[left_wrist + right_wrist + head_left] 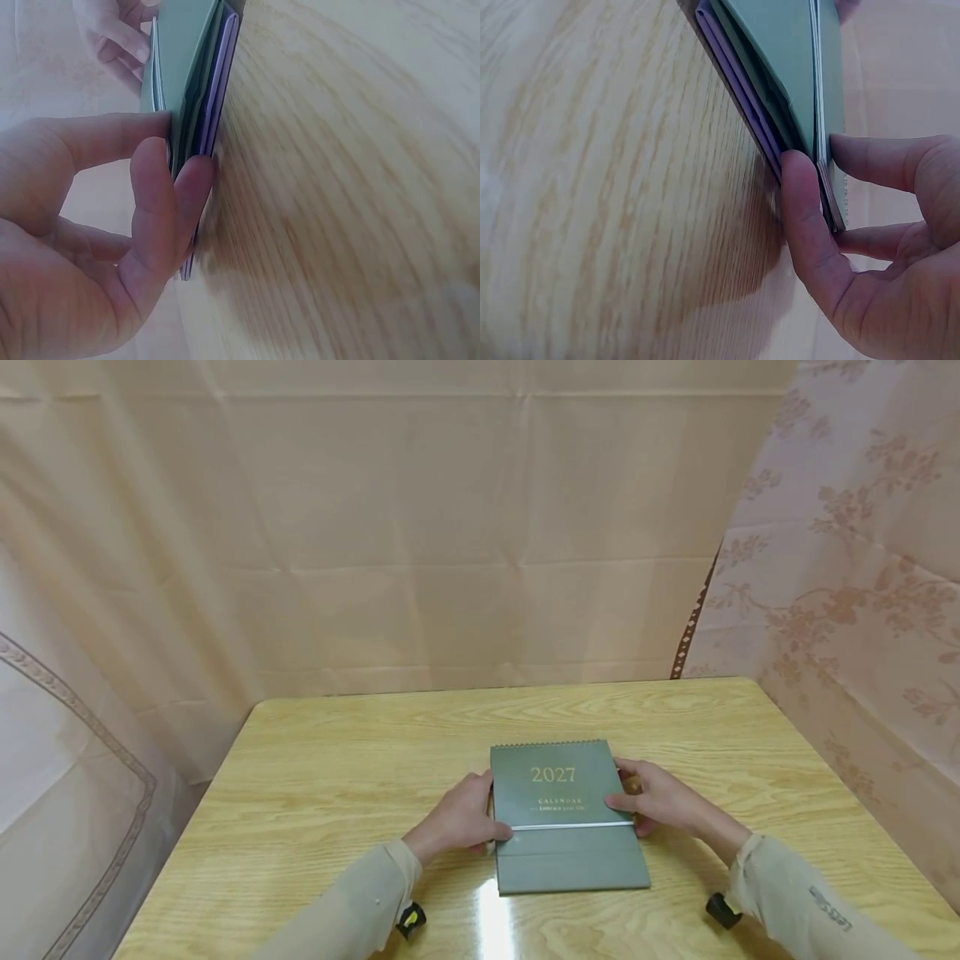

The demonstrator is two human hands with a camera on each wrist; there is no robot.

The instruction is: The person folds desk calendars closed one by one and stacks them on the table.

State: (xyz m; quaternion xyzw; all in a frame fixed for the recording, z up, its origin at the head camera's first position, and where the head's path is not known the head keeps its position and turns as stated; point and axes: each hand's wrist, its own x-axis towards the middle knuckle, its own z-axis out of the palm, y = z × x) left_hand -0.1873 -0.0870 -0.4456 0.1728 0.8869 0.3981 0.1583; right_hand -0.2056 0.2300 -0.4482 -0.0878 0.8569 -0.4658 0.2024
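A green desk calendar (557, 777) marked 2027, spiral-bound along its far edge, lies folded low on the wooden table. My left hand (468, 814) grips its left edge, the thumb over the front and the fingers at the side. On the opposite edge, my right hand (656, 797) pinches the calendar with the thumb on the cover. The left wrist view shows the stacked green layers and a purple layer of the calendar (196, 60) beside the fingers. From the right wrist, the page block of the calendar (819, 90) sits between thumb and fingers.
The wooden table (337, 768) extends around the calendar to both sides. Behind it hangs a beige curtain (450, 527), with a floral curtain (862, 568) on the right. Black wrist straps (723, 910) show below the sleeves.
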